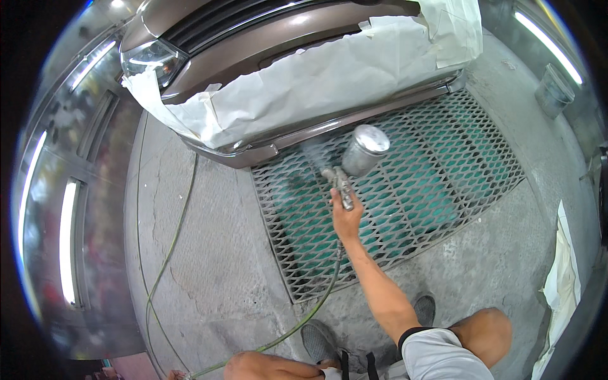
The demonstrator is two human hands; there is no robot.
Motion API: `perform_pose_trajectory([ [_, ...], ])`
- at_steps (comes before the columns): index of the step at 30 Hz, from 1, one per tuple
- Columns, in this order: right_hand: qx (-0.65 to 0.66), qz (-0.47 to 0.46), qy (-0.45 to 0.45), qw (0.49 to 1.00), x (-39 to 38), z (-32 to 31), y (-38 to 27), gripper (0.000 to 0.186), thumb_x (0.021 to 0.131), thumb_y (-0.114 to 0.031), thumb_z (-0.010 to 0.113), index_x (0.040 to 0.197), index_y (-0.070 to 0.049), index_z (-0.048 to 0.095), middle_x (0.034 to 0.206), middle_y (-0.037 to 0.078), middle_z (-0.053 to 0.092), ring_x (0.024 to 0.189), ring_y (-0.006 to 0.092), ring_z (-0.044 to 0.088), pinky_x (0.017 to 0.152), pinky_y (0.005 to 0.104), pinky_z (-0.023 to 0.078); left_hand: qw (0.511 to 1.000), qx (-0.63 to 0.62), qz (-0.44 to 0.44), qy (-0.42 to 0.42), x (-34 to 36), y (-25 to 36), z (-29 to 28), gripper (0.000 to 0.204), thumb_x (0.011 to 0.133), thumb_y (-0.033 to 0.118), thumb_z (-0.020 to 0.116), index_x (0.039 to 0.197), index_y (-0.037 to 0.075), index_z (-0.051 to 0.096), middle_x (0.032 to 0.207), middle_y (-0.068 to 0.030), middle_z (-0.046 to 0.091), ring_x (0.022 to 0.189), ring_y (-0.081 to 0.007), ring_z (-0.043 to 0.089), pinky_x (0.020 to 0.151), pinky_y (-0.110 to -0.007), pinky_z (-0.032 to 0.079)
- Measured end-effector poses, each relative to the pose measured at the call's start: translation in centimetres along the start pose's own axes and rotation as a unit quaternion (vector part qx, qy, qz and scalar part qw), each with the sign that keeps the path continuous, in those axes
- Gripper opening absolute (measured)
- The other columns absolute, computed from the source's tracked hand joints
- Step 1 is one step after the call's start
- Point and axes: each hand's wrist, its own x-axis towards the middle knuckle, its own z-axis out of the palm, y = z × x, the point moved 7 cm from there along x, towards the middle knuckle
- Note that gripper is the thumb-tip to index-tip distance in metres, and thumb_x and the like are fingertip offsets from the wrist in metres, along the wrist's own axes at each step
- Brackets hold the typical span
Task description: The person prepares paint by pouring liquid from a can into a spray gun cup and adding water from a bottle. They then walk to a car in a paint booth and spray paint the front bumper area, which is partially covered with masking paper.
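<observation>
My right hand (347,218) is wrapped round a metal spray gun (342,185). A silvery paint cup (362,155) sits on the gun, tilted to the right. From the nozzle, pale mist drifts toward the lower lip of a car's brown bumper (354,118), with a gap between gun and bumper. White masking paper (304,85) with torn edges covers the bumper's middle. A green air hose (303,323) runs down from the gun's grip and away to the lower left. My left hand is out of the picture.
Below the gun lies a metal floor grating (405,190) with green material beneath. The hose also loops across the concrete (215,253) on the left. A clear bucket (555,92) stands far right, and loose paper (560,272) lies near right. Lit wall panels (69,240) line the left.
</observation>
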Motion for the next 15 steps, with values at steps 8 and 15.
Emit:
perform_pose_trajectory([
  [8, 0.047, 0.037, -0.070, 0.996, -2.8, 3.4, 0.7, 0.036, 0.092, -0.028, 0.066, 0.112, 0.002, 0.064, 0.076, 0.003, 0.065, 0.058, 0.0049, 0.047, 0.051, 0.0232, 0.037, 0.992, -0.111, -0.031, -0.055, -2.4, -4.2, 1.9, 0.017, 0.070, 0.014, 0.075, 0.083, 0.008, 0.066, 0.068, -0.0060, 0.066, 0.063, -0.0145, 0.061, 0.059, -0.031, 0.049],
  [15, 0.015, 0.030, -0.042, 0.999, -2.0, 1.1, 0.4, 0.040, 0.093, -0.030, 0.065, 0.118, 0.002, 0.062, 0.071, 0.001, 0.059, 0.057, 0.0043, 0.041, 0.049, 0.0241, 0.034, 0.991, -0.101, -0.064, -0.060, -2.4, -8.4, 5.4, 0.018, 0.070, 0.015, 0.077, 0.083, 0.008, 0.066, 0.072, -0.0072, 0.067, 0.065, -0.0141, 0.062, 0.059, -0.030, 0.050],
])
